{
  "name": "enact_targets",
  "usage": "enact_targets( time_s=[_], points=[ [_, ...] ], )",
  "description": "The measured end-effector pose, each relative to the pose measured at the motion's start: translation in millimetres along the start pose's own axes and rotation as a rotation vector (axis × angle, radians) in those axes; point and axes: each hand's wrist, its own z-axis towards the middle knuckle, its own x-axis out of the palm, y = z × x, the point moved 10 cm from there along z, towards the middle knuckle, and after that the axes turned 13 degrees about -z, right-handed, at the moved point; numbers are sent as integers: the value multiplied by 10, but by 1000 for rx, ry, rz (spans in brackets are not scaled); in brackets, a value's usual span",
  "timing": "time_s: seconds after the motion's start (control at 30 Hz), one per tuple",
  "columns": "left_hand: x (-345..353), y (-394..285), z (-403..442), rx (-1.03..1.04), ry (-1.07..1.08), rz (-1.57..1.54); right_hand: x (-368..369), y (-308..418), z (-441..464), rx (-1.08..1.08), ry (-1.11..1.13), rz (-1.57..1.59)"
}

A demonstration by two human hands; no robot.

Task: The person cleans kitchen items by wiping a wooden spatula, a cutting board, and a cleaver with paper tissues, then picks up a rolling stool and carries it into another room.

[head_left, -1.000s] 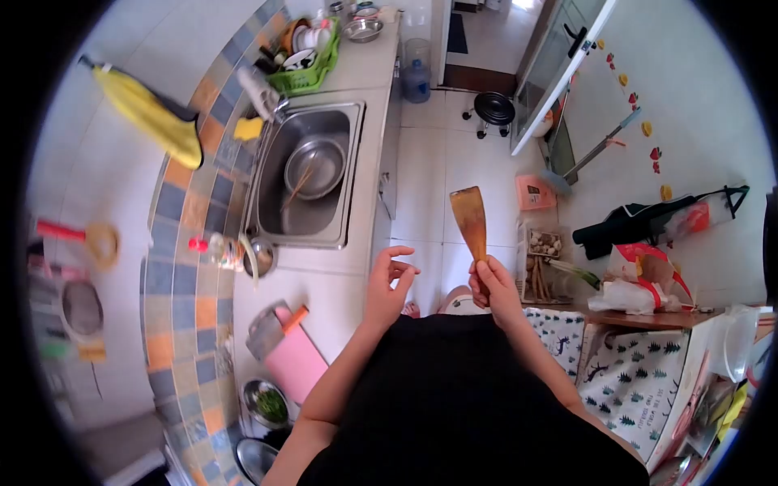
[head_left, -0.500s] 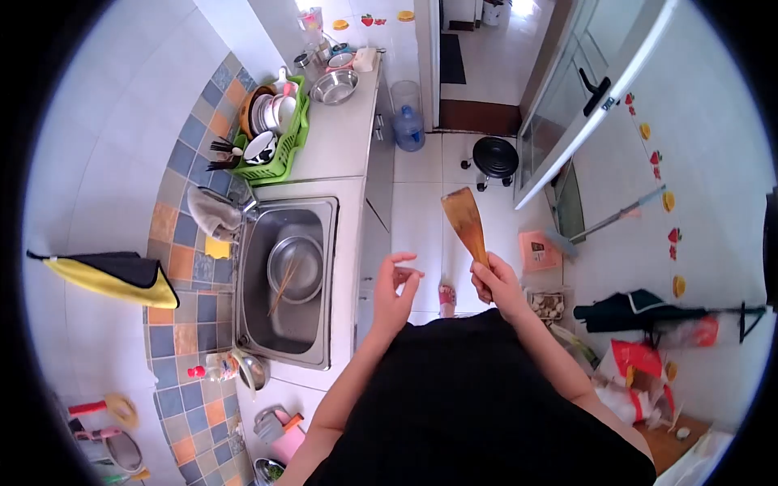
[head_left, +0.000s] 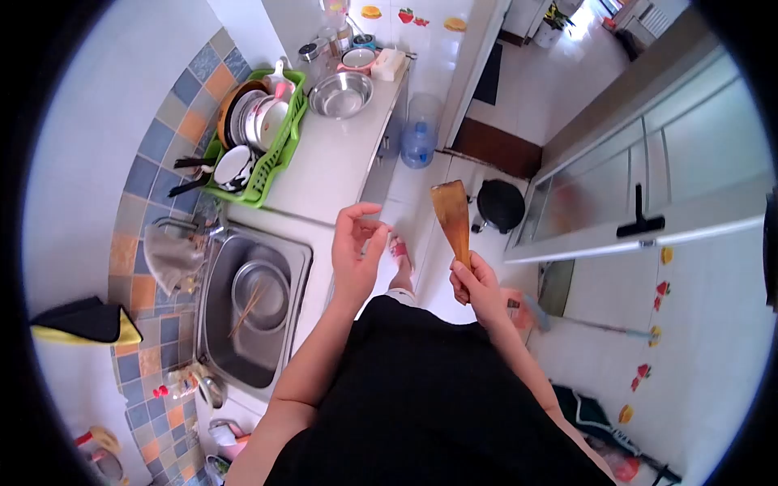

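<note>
My right hand (head_left: 480, 290) is closed around the handle of a wooden spatula (head_left: 454, 217), whose flat, darkened blade points up and away from me. My left hand (head_left: 355, 253) hovers near the counter's front edge with loosely curled fingers, thumb apart and nothing in it. To the left of that hand is a stainless steel sink (head_left: 298, 279). A metal basin (head_left: 261, 293) sits inside it, with thin wooden chopsticks (head_left: 247, 309) lying across.
A green dish rack (head_left: 261, 182) with bowls and pans stands on the counter (head_left: 320, 174), near a steel bowl (head_left: 342, 95). On the floor are a water jug (head_left: 418, 146) and a black stool (head_left: 499, 205). A door (head_left: 600, 202) stands ajar at right.
My view has turned and moved forward, so the dish rack, stool and door appear closer. The spatula stays in my right hand; my left hand remains free. A foot has stepped forward.
</note>
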Motion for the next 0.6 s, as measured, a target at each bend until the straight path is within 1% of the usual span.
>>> enact_targets(
  time_s=[0.07, 0.1, 0.13, 0.2, 0.23, 0.27, 0.3, 0.33, 0.43, 0.6],
  points=[
    [-41, -50, 470, 30, -39, 17, -140, 148, 407, 2, 22, -15],
    [-84, -232, 729, 148, -68, 34, -201, 222, 629, 6, 34, -21],
    [-105, -478, 976, 220, -85, 36, -283, 323, 847, 15, 13, -23],
    [-150, -1106, 1376, 453, -91, 137, -417, 535, 1288, 20, -9, -69],
    [-147, -1423, 1518, 526, -64, 59, -477, 654, 1508, 24, -17, -91],
    [-104, -1776, 1640, 672, -18, 110, -531, 779, 1724, 8, -19, -118],
    [-102, -2059, 1689, 786, -84, 235, -635, 788, 1953, 17, -40, -111],
    [-35, -2254, 1735, 861, -70, 265, -691, 888, 2156, 10, -50, -122],
    [170, -2418, 1946, 933, -26, 319, -847, 1087, 2771, -37, -45, -146],
    [380, -2258, 2343, 940, -48, 370, -1020, 1390, 3964, -55, -5, -369]
  ],
)
